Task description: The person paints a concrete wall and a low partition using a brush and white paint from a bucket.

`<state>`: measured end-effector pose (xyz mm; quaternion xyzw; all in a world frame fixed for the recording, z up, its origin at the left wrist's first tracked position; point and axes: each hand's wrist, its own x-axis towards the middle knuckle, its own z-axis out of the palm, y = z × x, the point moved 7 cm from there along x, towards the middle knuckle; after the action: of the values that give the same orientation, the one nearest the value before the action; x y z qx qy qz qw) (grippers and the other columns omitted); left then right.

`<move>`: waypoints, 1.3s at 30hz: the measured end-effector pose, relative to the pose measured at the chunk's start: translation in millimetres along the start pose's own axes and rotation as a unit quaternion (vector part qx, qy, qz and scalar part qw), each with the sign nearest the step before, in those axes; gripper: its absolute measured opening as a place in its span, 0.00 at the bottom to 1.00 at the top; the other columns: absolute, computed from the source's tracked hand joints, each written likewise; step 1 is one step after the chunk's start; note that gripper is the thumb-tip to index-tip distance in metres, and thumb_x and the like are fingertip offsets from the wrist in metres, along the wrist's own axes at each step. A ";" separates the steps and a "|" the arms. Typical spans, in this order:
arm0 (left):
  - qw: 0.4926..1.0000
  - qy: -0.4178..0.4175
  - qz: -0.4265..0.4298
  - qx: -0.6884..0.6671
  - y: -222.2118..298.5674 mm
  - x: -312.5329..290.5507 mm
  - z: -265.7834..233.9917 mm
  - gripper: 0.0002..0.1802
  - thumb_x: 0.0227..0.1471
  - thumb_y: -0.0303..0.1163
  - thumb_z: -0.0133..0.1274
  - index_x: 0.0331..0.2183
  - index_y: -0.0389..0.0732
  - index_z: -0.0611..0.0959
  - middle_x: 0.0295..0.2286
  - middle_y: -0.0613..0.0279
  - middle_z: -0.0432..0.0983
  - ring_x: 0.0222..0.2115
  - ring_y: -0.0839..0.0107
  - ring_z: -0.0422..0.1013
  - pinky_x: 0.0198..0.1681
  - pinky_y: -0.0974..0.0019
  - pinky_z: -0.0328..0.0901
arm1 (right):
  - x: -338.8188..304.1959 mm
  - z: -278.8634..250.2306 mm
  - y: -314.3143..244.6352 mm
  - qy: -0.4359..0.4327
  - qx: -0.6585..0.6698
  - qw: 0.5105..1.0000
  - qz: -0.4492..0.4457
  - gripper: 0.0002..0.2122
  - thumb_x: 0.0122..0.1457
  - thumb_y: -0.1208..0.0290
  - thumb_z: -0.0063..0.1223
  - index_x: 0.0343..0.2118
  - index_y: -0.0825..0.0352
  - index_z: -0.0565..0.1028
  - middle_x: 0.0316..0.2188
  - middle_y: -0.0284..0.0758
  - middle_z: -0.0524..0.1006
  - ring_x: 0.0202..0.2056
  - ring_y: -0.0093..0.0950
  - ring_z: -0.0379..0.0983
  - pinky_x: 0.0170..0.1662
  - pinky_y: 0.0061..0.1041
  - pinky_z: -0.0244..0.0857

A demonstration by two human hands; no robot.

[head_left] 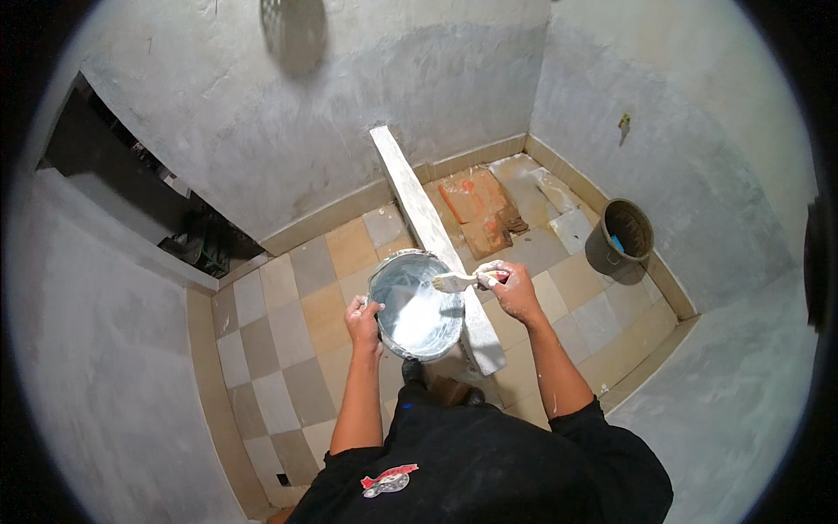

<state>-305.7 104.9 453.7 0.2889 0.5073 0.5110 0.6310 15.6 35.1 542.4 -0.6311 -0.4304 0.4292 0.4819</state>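
My left hand (363, 325) grips the left rim of a round bucket (377, 288), its thumb over the edge. White paint (415, 320) lies inside, and the bucket's walls are smeared with it. Closed round the handle of a paintbrush (452, 282) is my right hand (513, 290), white splashes on its fingers. The brush lies level over the bucket's right rim, bristles pointing left above the paint; I cannot tell whether it touches the rim. Beneath the bucket runs a long white-coated low partition (421, 210), reaching from the far wall toward my feet.
A dark bucket (619, 236) with something blue inside stands by the right wall. Stained flattened cardboard (478, 210) lies on the tiled floor (292, 336) beyond the partition. Patchy grey walls (288, 140) surround me, with a doorway (131, 183) at the left. A tap (624, 120) juts from the right wall.
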 end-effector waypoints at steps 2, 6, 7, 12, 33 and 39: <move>1.000 -0.018 0.014 -0.008 1.8 -3.0 0.1 0.12 0.40 0.15 0.54 0.23 0.43 0.71 0.22 0.72 0.69 0.23 0.79 0.64 0.29 0.73 0.61 | -10.9 11.0 13.5 -0.007 -0.029 0.999 -0.011 0.07 0.56 0.76 0.58 0.35 0.73 0.80 0.28 0.36 0.82 0.30 0.20 0.77 0.36 0.23 0.70; 0.997 -0.045 0.012 -0.058 -11.4 2.5 -16.2 0.12 0.40 0.15 0.54 0.23 0.43 0.71 0.22 0.71 0.70 0.23 0.79 0.65 0.29 0.73 0.61 | -24.9 42.3 29.5 -0.013 -0.033 0.999 -0.021 0.07 0.58 0.74 0.57 0.34 0.73 0.80 0.27 0.35 0.81 0.31 0.21 0.78 0.38 0.23 0.71; 0.996 -0.051 0.015 -0.068 -13.6 4.6 -18.9 0.12 0.40 0.15 0.54 0.23 0.43 0.71 0.22 0.71 0.70 0.23 0.79 0.65 0.29 0.73 0.61 | -27.7 49.3 29.2 -0.016 -0.039 0.999 -0.017 0.07 0.59 0.74 0.57 0.34 0.73 0.79 0.27 0.35 0.81 0.32 0.22 0.79 0.39 0.23 0.71; 0.993 -0.081 0.035 -0.079 -21.1 9.5 -25.3 0.12 0.40 0.16 0.53 0.25 0.44 0.70 0.21 0.71 0.69 0.23 0.80 0.64 0.29 0.74 0.61 | -27.2 61.7 54.4 0.037 -0.117 0.991 -0.062 0.09 0.53 0.72 0.61 0.34 0.71 0.80 0.26 0.40 0.81 0.28 0.27 0.76 0.35 0.27 0.67; 0.983 -0.146 0.094 -0.065 -12.7 6.5 -47.2 0.12 0.40 0.15 0.52 0.23 0.43 0.71 0.20 0.71 0.69 0.21 0.79 0.66 0.29 0.74 0.63 | -49.8 114.2 103.0 0.071 -0.259 0.946 -0.183 0.15 0.47 0.78 0.57 0.41 0.69 0.78 0.40 0.49 0.77 0.45 0.48 0.72 0.52 0.39 0.65; 0.978 -0.172 0.102 -0.065 -18.4 8.1 -35.0 0.12 0.41 0.15 0.52 0.23 0.43 0.71 0.20 0.70 0.70 0.21 0.79 0.66 0.28 0.74 0.63 | -46.8 95.3 121.0 0.081 -0.223 0.956 -0.173 0.15 0.49 0.77 0.58 0.42 0.69 0.78 0.40 0.45 0.78 0.43 0.44 0.74 0.51 0.38 0.66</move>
<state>-332.3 101.4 423.5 0.3814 0.3248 0.5472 0.6705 -72.1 -7.0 414.1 -0.6711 -0.5774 0.1799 0.4287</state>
